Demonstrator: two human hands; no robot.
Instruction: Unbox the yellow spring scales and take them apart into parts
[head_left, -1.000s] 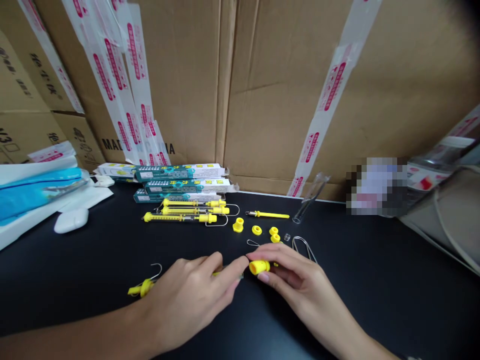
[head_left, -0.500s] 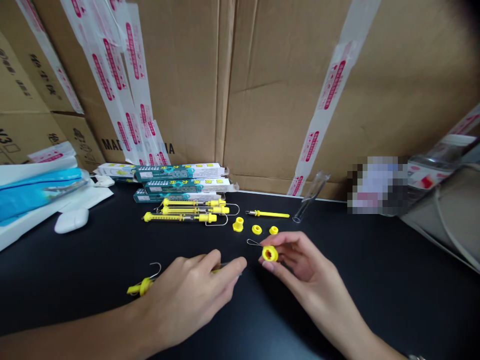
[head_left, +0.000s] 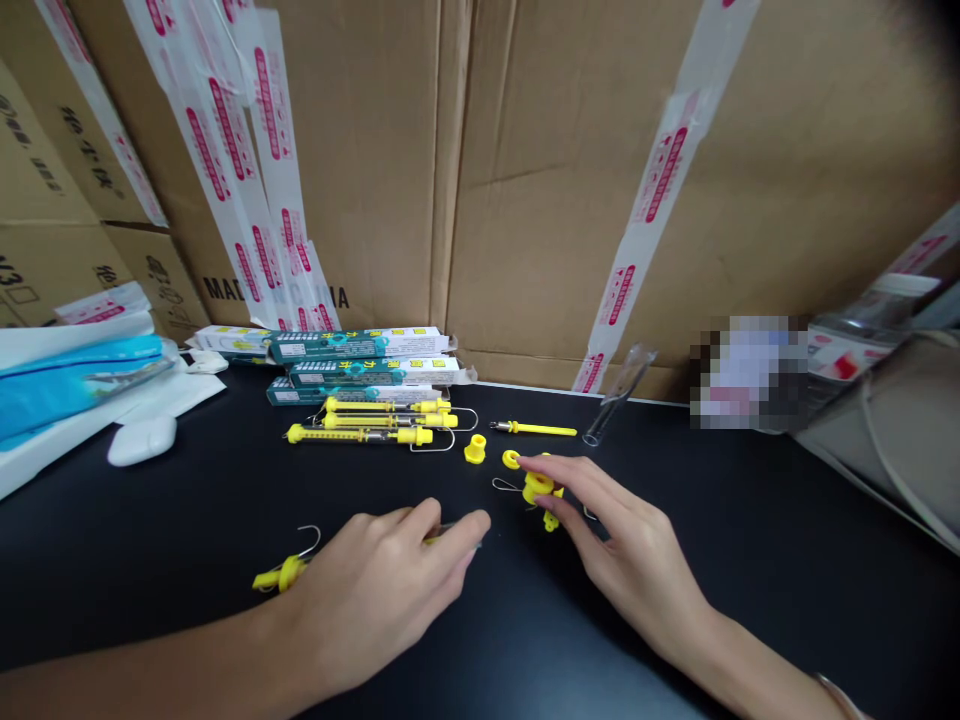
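My left hand [head_left: 409, 560] is closed around a spring scale with a clear tube. The scale's yellow end [head_left: 289, 573] and a wire hook stick out on the hand's left side, while the middle is hidden by the fingers. My right hand [head_left: 600, 530] has thumb and index finger around a yellow cap [head_left: 538, 487], its hole facing up. Below the cap is a yellow hook piece [head_left: 552, 514], partly covered by the thumb. Just behind the index fingertip lies a yellow ring [head_left: 511, 459]. A flanged yellow collar [head_left: 475, 449] stands further left.
Several assembled spring scales [head_left: 367, 436] lie before stacked boxes [head_left: 360, 345]. A yellow rod [head_left: 544, 430] and a clear tube [head_left: 611, 405] are at the back. A white case [head_left: 142, 441] lies left; a bottle [head_left: 847, 340] stands right. Cardboard [head_left: 555, 200] walls the back.
My right hand has turned and moved slightly back with the yellow cap, whose hole now points up. The yellow hook piece has come into view below it. My left hand is nearly still.
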